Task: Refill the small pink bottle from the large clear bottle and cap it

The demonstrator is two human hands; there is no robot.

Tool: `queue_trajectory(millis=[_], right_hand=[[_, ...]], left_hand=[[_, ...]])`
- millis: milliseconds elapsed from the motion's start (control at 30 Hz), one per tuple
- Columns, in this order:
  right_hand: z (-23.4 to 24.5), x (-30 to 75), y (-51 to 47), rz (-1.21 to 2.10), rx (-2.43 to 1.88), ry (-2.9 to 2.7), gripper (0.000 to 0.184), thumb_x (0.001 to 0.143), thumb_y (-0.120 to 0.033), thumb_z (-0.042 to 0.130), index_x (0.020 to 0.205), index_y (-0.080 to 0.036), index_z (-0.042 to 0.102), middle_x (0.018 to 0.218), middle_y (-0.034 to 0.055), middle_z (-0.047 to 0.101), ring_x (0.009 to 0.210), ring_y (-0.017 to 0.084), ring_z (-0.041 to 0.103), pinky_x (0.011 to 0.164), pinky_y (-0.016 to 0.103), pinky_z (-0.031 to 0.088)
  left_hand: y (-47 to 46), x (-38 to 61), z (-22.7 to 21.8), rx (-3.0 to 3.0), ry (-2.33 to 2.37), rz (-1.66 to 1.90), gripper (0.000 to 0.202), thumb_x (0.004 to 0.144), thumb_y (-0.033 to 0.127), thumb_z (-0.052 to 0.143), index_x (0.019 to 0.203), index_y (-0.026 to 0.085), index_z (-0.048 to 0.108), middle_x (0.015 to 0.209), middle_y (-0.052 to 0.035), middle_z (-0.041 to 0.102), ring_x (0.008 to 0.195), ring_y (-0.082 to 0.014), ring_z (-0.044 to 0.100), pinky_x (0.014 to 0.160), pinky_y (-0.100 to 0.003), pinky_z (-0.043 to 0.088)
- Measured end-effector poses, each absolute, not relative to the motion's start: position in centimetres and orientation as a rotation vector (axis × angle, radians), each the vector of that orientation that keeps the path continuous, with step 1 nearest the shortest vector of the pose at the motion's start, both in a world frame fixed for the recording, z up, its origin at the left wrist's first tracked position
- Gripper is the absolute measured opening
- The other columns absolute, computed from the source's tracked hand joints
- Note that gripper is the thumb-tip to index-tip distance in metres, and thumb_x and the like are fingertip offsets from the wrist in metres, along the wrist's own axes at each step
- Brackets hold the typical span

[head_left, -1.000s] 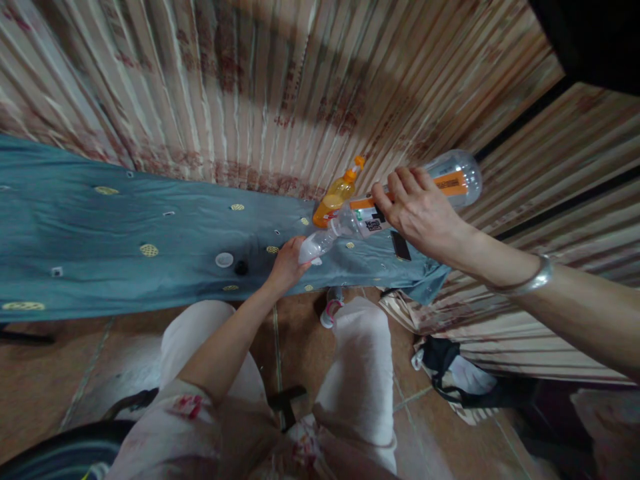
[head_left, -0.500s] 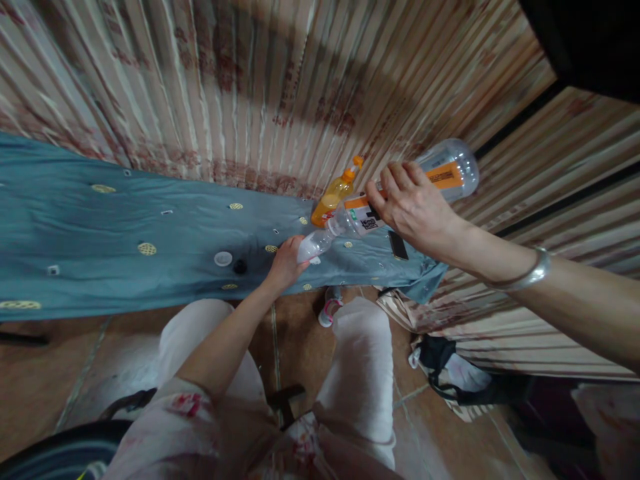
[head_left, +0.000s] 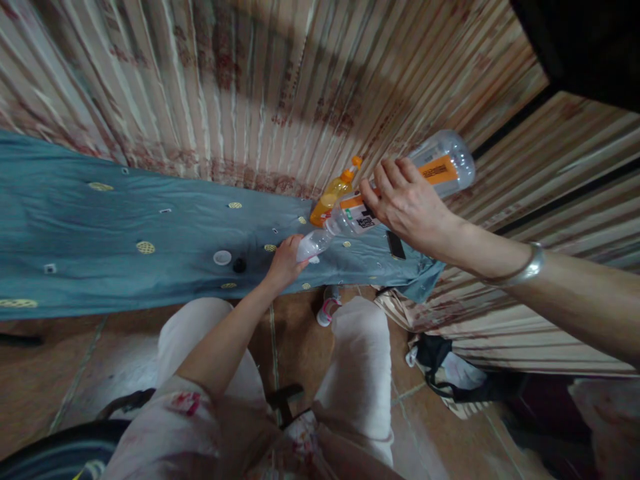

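Note:
My right hand [head_left: 407, 200] is wrapped round a large clear plastic bottle [head_left: 443, 167] with an orange and white label. The bottle is tilted, its mouth pointing down and left. In my left hand [head_left: 287, 262] is a smaller clear plastic bottle [head_left: 315, 245], leaning with its neck up toward the large one. The two necks meet, or nearly so; whether liquid is flowing I cannot tell. Just behind the necks, an orange pump bottle [head_left: 330, 199] stands on the blue cloth [head_left: 190, 220].
A white round lid [head_left: 222, 257] and a small black cap [head_left: 239, 265] lie on the cloth, left of my left hand. A dark phone [head_left: 396, 245] rests below my right hand. Pleated curtain [head_left: 240, 100] hangs behind. A bag [head_left: 450, 367] is on the floor at right.
The large bottle and my right hand have shifted slightly left and up, its base most of all. My left hand keeps its hold with hardly any movement. The whole view has drifted a little.

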State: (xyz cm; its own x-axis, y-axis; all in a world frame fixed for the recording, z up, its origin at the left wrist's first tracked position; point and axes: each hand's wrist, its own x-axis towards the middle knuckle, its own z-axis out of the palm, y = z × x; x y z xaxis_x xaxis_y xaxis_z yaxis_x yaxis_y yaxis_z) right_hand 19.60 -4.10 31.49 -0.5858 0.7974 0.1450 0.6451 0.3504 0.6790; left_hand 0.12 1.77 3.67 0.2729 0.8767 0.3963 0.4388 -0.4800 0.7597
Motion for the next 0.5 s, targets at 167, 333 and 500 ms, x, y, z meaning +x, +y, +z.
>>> queue_trajectory(millis=[167,333,500], right_hand=[[31.53,19.72,-4.11,1.044,1.277,2.421,0.059,0.107,-0.013,0.039,0.164,-0.002,0.051,0.158,0.0325,0.065,0.156,0.046,0.054,0.123,0.077,0.043],[31.27,20.27,-3.99,1.095,1.245,2.448,0.059,0.107,-0.012,0.04,0.165,-0.005,0.051,0.159,0.031,0.065,0.155,0.043,0.056,0.125,0.076,0.043],[31.07,20.36,-3.98,1.115,1.278,2.422,0.057,0.108,-0.013,0.037,0.163,-0.005,0.053,0.157,0.0312,0.067,0.153,0.043,0.057,0.124,0.073,0.042]], left_hand=[[1.72,0.08,3.81,2.032,1.18,1.12,0.059,0.085,0.015,0.085,0.14,0.022,0.065,0.146,-0.016,0.075,0.135,-0.0368,0.075,0.12,-0.055,0.061],[1.82,0.09,3.73,2.037,1.181,1.124,0.059,0.085,0.014,0.085,0.14,0.023,0.065,0.147,-0.0145,0.075,0.136,-0.0352,0.075,0.122,-0.055,0.06],[1.89,0.22,3.5,2.037,1.188,1.124,0.06,0.084,0.014,0.086,0.14,0.022,0.065,0.148,-0.0153,0.074,0.136,-0.0357,0.074,0.121,-0.055,0.06]])
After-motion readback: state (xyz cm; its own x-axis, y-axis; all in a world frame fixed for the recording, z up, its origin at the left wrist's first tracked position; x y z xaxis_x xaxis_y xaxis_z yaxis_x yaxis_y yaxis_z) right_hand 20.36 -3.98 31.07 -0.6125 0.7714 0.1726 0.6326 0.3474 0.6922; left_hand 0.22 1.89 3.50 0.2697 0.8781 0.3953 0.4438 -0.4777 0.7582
